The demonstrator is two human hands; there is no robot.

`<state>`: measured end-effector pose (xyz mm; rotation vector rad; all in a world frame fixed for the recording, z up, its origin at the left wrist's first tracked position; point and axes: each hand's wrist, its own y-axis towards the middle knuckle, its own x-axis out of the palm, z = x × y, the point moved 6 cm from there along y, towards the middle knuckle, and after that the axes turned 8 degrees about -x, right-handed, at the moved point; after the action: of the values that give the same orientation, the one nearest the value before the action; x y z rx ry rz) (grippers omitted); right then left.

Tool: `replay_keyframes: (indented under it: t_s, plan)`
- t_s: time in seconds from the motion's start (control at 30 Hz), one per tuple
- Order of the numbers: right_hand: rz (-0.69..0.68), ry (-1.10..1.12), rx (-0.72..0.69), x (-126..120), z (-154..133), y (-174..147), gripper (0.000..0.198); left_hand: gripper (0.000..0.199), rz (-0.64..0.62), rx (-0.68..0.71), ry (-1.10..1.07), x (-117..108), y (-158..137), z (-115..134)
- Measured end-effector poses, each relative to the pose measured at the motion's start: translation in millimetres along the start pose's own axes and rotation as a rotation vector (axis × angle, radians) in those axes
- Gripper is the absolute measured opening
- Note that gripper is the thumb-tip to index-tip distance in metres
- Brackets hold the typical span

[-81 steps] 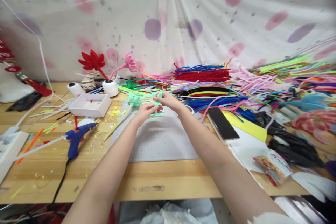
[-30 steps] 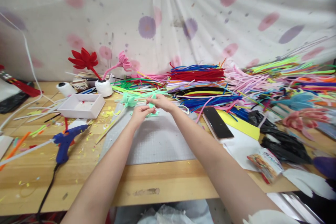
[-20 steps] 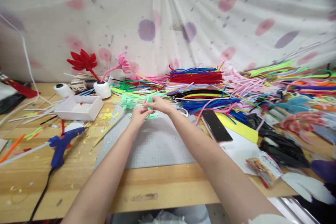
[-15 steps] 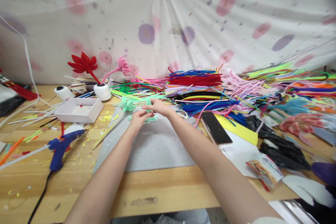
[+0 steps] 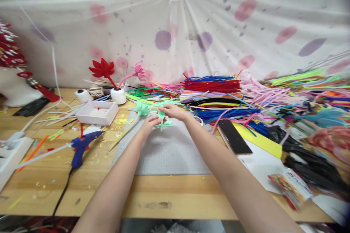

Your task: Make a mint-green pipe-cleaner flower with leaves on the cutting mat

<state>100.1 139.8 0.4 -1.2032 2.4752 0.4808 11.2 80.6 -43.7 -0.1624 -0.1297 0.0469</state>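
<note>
Mint-green piece (image 5: pixel 161 114) is held above the grey mat (image 5: pixel 175 158), pinched by the right hand (image 5: pixel 175 112); the left hand (image 5: pixel 149 126) has its fingertips close together beside it, its grip unclear. On the worktop (image 5: pixel 197 196), near right, lies a printed packet (image 5: pixel 291 189), lettering illegible; beyond are a phone (image 5: pixel 235 137) and fuzzy strips (image 5: pixel 212 86).

Head camera: above and behind the left hand (image 5: pixel 148 126) and right hand (image 5: pixel 173 111), facing forward and down.
Hands: near the middle of the view, well apart from the lens.
Forearms (image 5: pixel 124 174): nearest the lens, crossing the bottom edge behind the hands.
Worktop (image 5: pixel 191 193): seen at a slant (its front edge (image 5: pixel 177 215) shows nearer than the hands).
Patterned sheet (image 5: pixel 136 25): farthest off, beyond the hands, faced almost squarely.
</note>
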Motion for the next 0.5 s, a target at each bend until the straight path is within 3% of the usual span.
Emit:
replay_keyframes:
  t_s: [0.1, 0.23, 0.33, 0.5]
  plan:
    - [-0.033, -0.126, -0.051, 8, -9, 7, 0.042, 0.032, 0.146, 0.055, 0.026, -18, 0, 8]
    - [0.161, -0.260, -0.150, 8, -24, 20, 0.031, 0.023, 0.244, 0.153, 0.225, -32, -4, 24]
    - [0.242, -0.211, -0.149, 9, -31, 26, 0.029, 0.025, 0.265, 0.176, 0.351, -40, -11, 34]
    - [0.132, -0.060, -0.154, 24, -44, 34, 0.032, 0.031, 0.320, 0.194, 0.587, -55, -23, 51]
